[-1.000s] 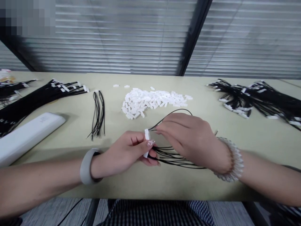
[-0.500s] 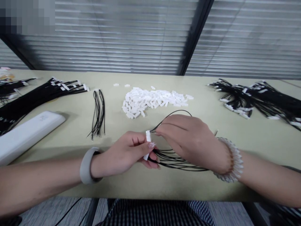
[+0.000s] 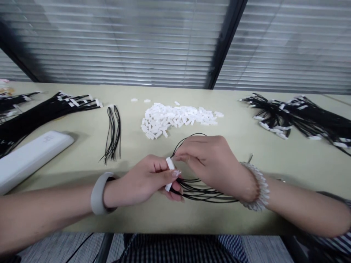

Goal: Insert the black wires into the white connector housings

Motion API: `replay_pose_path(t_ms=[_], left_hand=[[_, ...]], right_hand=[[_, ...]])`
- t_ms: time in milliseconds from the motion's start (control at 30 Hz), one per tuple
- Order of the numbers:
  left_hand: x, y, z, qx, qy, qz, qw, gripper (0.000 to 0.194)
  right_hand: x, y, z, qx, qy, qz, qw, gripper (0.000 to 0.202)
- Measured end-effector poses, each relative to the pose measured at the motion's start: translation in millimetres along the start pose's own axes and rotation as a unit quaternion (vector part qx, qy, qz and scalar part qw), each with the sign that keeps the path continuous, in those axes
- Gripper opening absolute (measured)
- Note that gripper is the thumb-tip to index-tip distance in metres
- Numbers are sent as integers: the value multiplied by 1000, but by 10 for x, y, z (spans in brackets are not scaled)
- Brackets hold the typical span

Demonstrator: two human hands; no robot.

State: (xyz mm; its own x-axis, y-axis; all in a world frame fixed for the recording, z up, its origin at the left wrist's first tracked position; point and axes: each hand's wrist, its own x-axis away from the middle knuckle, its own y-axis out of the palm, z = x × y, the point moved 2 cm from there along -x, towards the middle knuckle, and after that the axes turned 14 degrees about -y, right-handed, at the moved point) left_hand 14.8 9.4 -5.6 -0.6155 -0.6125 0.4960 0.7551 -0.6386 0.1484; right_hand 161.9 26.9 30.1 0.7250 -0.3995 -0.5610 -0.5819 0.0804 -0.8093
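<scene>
Between the thumb and fingers of my left hand (image 3: 148, 179) is a white connector housing (image 3: 170, 165), tilted slightly. Several thin black wires (image 3: 208, 195) run from its right side and pass below my other hand. My right hand (image 3: 211, 160) is closed in a pinch at the housing's upper end, its fingertips on a black wire. That wire loops up behind the knuckles. The exact spot where the wire meets the housing is partly hidden by my fingertips.
A pile of white connector housings (image 3: 178, 117) lies beyond my hands. Left of it is a small bunch of black wires (image 3: 112, 135). Bundles of black cables with white connectors lie at the left (image 3: 44, 113) and right (image 3: 307, 113). A long white case (image 3: 35, 157) rests at the left.
My right hand has moved left, bringing its fingertips close against the housing's upper end. The housing has tilted the other way in my left hand. The camera view has shifted slightly.
</scene>
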Motion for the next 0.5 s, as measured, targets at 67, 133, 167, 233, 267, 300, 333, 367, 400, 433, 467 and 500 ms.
replay_pose_path(t_ms=[67,133,167,233,267,300,333,367,400,433,467,500], left_hand=[[-7,-3,-15,19,6,5,1000,23],[-15,-12,-32,43,16,17,999,21],[-20,-19,-41,55,20,25,998,21],[-31,-32,-55,72,26,40,996,21],[-38,-38,-60,79,27,46,995,22],[-44,-43,-64,85,29,51,995,22],[-50,-47,-67,90,30,54,994,22],[-55,-49,-69,94,31,55,994,22],[-59,-51,-71,97,31,56,993,22],[-61,-51,-74,102,29,56,993,21],[-62,-51,-76,107,26,56,992,21],[-62,-51,-78,112,23,55,992,21]], right_hand=[[-19,-23,0,-10,-2,17,1000,15],[-29,-101,-19,10,-21,33,999,12],[-25,-158,-37,27,-36,45,998,10],[7,-280,-81,63,-61,58,994,9],[33,-327,-99,74,-65,47,994,11],[62,-354,-112,78,-61,17,995,15],[94,-361,-116,76,-47,-29,996,20],[127,-349,-113,72,-29,-81,994,23],[158,-325,-105,67,-12,-129,989,26],[184,-296,-95,66,1,-165,984,27],[203,-266,-83,69,8,-188,980,28],[214,-240,-72,75,13,-200,977,28]])
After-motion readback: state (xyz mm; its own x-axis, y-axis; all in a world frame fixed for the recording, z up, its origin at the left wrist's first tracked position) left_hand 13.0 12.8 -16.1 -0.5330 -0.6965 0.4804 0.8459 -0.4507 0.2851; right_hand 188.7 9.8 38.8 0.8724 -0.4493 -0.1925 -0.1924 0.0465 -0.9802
